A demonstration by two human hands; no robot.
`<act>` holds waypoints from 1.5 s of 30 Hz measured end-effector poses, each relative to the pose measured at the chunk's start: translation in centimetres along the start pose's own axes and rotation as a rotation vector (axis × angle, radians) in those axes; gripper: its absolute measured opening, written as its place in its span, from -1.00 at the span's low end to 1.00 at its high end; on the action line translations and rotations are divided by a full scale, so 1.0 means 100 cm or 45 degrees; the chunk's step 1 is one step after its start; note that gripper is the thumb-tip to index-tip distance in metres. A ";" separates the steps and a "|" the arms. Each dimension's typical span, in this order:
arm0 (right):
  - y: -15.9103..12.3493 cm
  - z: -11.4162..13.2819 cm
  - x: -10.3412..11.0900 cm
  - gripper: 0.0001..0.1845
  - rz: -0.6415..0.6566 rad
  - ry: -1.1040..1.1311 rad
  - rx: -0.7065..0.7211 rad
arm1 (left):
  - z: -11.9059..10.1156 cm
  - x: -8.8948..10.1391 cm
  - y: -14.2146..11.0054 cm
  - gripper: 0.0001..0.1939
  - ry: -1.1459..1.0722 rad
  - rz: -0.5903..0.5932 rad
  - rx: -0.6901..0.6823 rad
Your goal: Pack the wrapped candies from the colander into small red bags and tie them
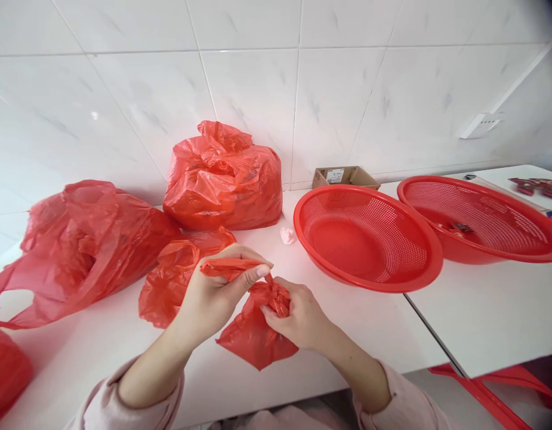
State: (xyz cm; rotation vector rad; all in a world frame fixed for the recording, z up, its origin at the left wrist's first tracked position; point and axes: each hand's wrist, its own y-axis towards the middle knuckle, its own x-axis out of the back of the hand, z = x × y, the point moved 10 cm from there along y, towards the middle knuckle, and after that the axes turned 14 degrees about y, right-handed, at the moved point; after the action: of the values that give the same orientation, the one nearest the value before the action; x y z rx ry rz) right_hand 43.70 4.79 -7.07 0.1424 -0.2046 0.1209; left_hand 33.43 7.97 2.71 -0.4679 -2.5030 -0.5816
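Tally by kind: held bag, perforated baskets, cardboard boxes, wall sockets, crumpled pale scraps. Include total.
Held red bag: 1
Perforated red baskets: 2
Cardboard box: 1
Wall socket: 1
Crumpled pale scrap: 1
Total: 6

Free tabletop [378, 319] right of the hands [302, 316], before the nearer colander [358, 245]; bulky bags [141, 233] leftward

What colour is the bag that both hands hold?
The bag is red, best seen in the head view.
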 end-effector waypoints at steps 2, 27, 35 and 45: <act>0.000 0.000 0.000 -0.91 0.018 -0.004 -0.015 | 0.001 0.001 0.000 -0.86 -0.023 -0.009 0.016; -0.010 0.045 0.029 -0.85 -0.091 -0.093 0.550 | 0.005 -0.014 0.010 -0.74 -0.279 0.218 0.067; -0.020 0.067 0.014 -0.84 -0.083 -0.379 0.787 | 0.022 0.015 0.009 -0.82 -0.080 -0.112 0.088; -0.037 0.051 0.011 -0.79 0.054 -0.069 0.587 | -0.015 0.036 -0.013 -0.82 0.206 0.242 -0.055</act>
State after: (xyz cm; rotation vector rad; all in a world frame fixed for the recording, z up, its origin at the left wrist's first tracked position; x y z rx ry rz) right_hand 44.24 0.47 -2.35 0.6011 -0.2312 0.2056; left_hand 30.59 6.89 5.42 -0.6407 -2.2660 -0.5750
